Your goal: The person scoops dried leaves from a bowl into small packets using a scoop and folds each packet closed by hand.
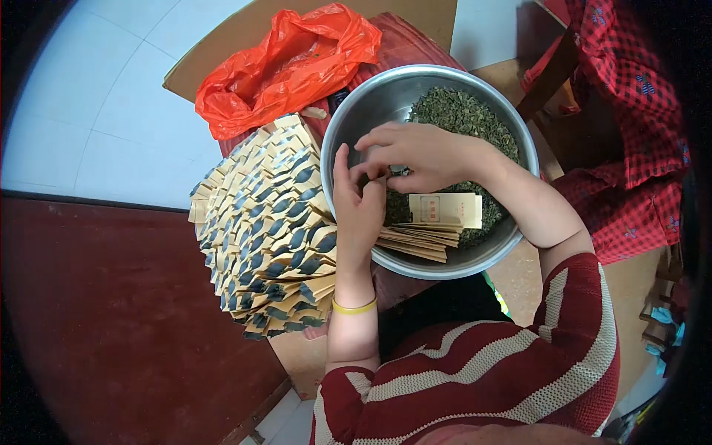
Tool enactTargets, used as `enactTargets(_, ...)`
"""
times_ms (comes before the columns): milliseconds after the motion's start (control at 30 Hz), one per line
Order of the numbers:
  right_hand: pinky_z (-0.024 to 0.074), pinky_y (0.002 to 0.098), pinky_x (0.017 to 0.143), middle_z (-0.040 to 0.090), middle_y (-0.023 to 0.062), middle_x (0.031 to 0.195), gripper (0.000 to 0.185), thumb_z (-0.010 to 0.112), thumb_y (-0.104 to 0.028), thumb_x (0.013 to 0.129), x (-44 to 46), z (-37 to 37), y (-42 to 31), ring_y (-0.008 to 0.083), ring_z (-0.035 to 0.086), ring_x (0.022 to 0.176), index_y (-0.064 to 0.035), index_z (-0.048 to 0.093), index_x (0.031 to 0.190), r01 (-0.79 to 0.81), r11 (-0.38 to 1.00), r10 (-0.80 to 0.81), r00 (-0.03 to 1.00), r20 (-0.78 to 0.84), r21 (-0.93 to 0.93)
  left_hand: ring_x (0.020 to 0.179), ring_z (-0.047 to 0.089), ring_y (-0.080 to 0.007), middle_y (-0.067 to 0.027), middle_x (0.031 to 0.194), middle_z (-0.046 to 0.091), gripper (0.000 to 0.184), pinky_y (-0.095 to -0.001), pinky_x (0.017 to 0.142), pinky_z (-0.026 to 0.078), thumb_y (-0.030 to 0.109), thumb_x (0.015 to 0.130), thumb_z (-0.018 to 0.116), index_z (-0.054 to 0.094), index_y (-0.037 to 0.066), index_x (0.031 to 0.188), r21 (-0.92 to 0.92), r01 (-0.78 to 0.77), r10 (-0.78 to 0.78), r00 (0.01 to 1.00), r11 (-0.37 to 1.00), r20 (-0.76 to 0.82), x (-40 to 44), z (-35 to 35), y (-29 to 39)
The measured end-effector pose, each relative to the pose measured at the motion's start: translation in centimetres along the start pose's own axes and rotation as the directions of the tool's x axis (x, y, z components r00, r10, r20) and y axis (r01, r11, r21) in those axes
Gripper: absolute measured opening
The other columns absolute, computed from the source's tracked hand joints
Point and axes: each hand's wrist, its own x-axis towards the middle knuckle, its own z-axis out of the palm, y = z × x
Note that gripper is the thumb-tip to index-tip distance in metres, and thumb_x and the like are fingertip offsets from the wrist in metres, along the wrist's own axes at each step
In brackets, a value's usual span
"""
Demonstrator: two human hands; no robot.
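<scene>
Over a steel basin [529, 159], both my hands meet with the fingertips close together. Dried green leaves, like tea, [463, 111] cover much of the basin floor. My left hand [358, 211] is curled at the basin's left side around what seems to be a small brown paper packet, mostly hidden by the fingers. From above, my right hand [419, 154] reaches in with bent fingers pressed together at the left fingertips; what they pinch is hidden. Beside my left hand, a fanned bundle of flat paper packets [419, 241] lies in the basin, with printed packets [445, 210] on the leaves.
Left of the basin stands a large stack of brown paper packets with dark openings [274, 230]. A crumpled red plastic bag [285, 70] lies behind it, near a cardboard sheet [185, 70]. Red checked cloth [645, 111] hangs at right. A dark red panel [133, 311] is at left.
</scene>
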Motion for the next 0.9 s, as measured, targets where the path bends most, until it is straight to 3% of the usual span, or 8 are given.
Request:
enactTargets(67,0.0486,0.0421,0.092,0.061,0.0093,0.120,0.010,0.063,-0.013,0.081,-0.1,0.2,0.0,0.0314,0.057,0.112,-0.0081,0.065,0.090,0.002,1.000,-0.003,1.000,-0.005,-0.024,0.099,0.057,-0.0135,-0.0130,0.113,0.061,0.068,-0.0240,0.086,0.046,-0.004,0.090,0.053,0.018,-0.007,0.149,-0.118,0.021,-0.014,0.998,0.993,0.056,0.0,0.0,0.1)
enactTargets(200,0.0488,0.0414,0.092,0.061,0.0098,0.120,0.007,0.062,-0.013,0.082,0.0,-0.5,0.0,0.0310,0.056,0.114,-0.0072,0.062,0.084,-0.047,0.999,0.046,0.998,0.053,0.028,0.097,0.058,-0.0129,-0.0126,0.114,0.060,0.066,-0.0236,0.085,0.046,-0.003,0.091,0.054,0.021,-0.007,0.148,-0.152,0.032,-0.020,0.997,0.988,0.080,0.0,0.1,0.3)
enactTargets(300,0.0486,0.0402,0.093,0.060,0.0099,0.123,0.007,0.064,-0.012,0.082,0.3,-1.4,-0.6,0.0300,0.056,0.116,-0.0069,0.061,0.084,-0.105,0.991,0.103,0.994,0.030,0.081,0.095,0.059,-0.0119,-0.0125,0.115,0.060,0.067,-0.0237,0.081,0.048,-0.001,0.091,0.057,0.024,-0.005,0.148,-0.160,0.108,-0.073,0.975,0.981,0.211,0.2,-0.3,0.4)
enactTargets(400,0.0479,0.0391,0.095,0.058,0.0098,0.128,0.009,0.067,-0.012,0.083,0.4,-2.3,-0.7,0.0294,0.056,0.118,-0.0062,0.062,0.088,-0.116,0.984,0.123,0.991,-0.044,0.137,0.085,0.058,-0.0100,-0.0096,0.105,0.062,0.051,-0.0240,0.073,0.048,0.002,0.092,0.060,0.040,-0.004,0.138,-0.084,0.034,-0.026,0.995,0.996,0.093,0.0,0.2,0.4)
enactTargets(467,0.0476,0.0393,0.095,0.058,0.0097,0.131,0.011,0.068,-0.013,0.084,0.3,-2.3,-0.6,0.0297,0.056,0.120,-0.0056,0.062,0.090,-0.102,0.982,0.119,0.988,-0.096,0.161,0.076,0.057,-0.0091,-0.0029,0.090,0.061,0.036,-0.0220,0.066,0.047,0.008,0.093,0.063,0.053,-0.002,0.126,-0.015,0.109,-0.102,0.967,0.994,0.234,0.0,-0.1,0.4)
enactTargets(667,0.0461,0.0416,0.099,0.054,0.0117,0.137,0.020,0.069,-0.022,0.085,-0.1,-2.0,-0.6,0.0317,0.052,0.125,-0.0049,0.069,0.093,-0.161,0.983,0.153,0.984,0.090,0.093,0.076,0.055,-0.0095,-0.0040,0.087,0.062,0.019,-0.0251,0.068,0.047,0.014,0.094,0.063,0.059,-0.001,0.106,0.064,0.098,-0.112,0.958,0.993,0.265,-0.3,0.2,0.7)
enactTargets(767,0.0462,0.0419,0.099,0.054,0.0118,0.136,0.021,0.069,-0.025,0.084,0.0,-1.9,-1.1,0.0313,0.051,0.126,-0.0050,0.071,0.089,-0.118,0.991,0.107,0.979,0.175,0.057,0.077,0.056,-0.0111,-0.0050,0.086,0.063,0.019,-0.0263,0.069,0.047,0.009,0.092,0.063,0.059,-0.001,0.108,0.088,-0.020,-0.003,0.968,0.996,0.253,-0.4,0.4,0.1)
enactTargets(900,0.0472,0.0410,0.098,0.057,0.0116,0.132,0.021,0.069,-0.025,0.083,-0.1,-1.7,-1.4,0.0307,0.052,0.125,-0.0042,0.070,0.086,-0.104,0.994,0.094,0.973,0.210,0.036,0.078,0.057,-0.0121,-0.0062,0.086,0.063,0.021,-0.0272,0.070,0.047,0.005,0.089,0.062,0.059,-0.001,0.110,0.190,-0.004,-0.054,0.952,0.982,0.302,-0.5,0.4,0.4)
